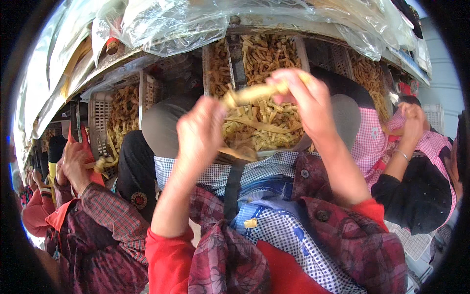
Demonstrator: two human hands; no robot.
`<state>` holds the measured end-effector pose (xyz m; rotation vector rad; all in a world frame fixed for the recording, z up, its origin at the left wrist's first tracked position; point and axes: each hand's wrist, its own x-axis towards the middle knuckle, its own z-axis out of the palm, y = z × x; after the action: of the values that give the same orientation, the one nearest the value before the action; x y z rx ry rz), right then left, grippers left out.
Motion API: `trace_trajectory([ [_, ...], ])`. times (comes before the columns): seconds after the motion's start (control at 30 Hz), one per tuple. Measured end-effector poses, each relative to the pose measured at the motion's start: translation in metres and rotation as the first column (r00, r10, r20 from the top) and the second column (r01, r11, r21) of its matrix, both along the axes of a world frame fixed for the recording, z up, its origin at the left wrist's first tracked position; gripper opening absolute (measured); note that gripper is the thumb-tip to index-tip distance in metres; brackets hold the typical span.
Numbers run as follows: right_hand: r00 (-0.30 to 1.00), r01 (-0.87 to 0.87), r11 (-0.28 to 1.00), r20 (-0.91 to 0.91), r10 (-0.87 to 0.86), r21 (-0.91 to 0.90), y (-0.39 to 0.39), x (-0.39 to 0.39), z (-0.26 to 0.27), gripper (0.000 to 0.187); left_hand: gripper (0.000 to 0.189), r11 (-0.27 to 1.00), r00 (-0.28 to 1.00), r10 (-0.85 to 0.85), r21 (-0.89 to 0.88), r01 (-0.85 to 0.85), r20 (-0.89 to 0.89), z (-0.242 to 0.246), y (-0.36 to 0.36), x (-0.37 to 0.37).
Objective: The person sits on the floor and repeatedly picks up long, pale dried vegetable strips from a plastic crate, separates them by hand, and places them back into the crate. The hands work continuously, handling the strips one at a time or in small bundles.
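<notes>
A pale yellow food strip (253,93), blurred by motion, is stretched between my two hands above my lap. My left hand (202,126) grips its left end in a fist, at a knot-like bulge. At the other end, my right hand (312,99) pinches the strip between thumb and fingers, a little higher. Below the hands, between my knees, lies a heap of short, knotted yellow pieces (271,112). One long flat strip (262,125) rests across this heap. Another tan strip (240,153) lies at the near edge, by my checked apron (260,165).
Plastic crates of similar pieces stand beyond, among them a left crate (99,126) and a middle one (302,55). Clear plastic sheeting (180,31) covers the tabletop above them. Co-workers sit close on both sides, with a left co-worker's hand (75,165) and a right co-worker's hand (412,117) raised.
</notes>
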<state>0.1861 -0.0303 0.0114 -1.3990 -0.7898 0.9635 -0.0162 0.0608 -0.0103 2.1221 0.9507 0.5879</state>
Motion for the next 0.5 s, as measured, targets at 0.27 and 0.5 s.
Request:
trace_trajectory([
  [0.27, 0.693, 0.164, 0.985, 0.705, -0.153, 0.052, 0.041, -0.009, -0.067, 0.032, 0.018, 0.569, 0.919, 0.389, -0.801, -0.186, 0.063, -0.069, -0.007, 0.025],
  [0.5, 0.453, -0.363, 0.932, 0.872, 0.185, -0.009, -0.045, -0.034, -0.010, 0.057, 0.024, 0.970, 0.986, -0.165, -0.184, 0.157, -0.029, -0.001, -0.068, -0.004],
])
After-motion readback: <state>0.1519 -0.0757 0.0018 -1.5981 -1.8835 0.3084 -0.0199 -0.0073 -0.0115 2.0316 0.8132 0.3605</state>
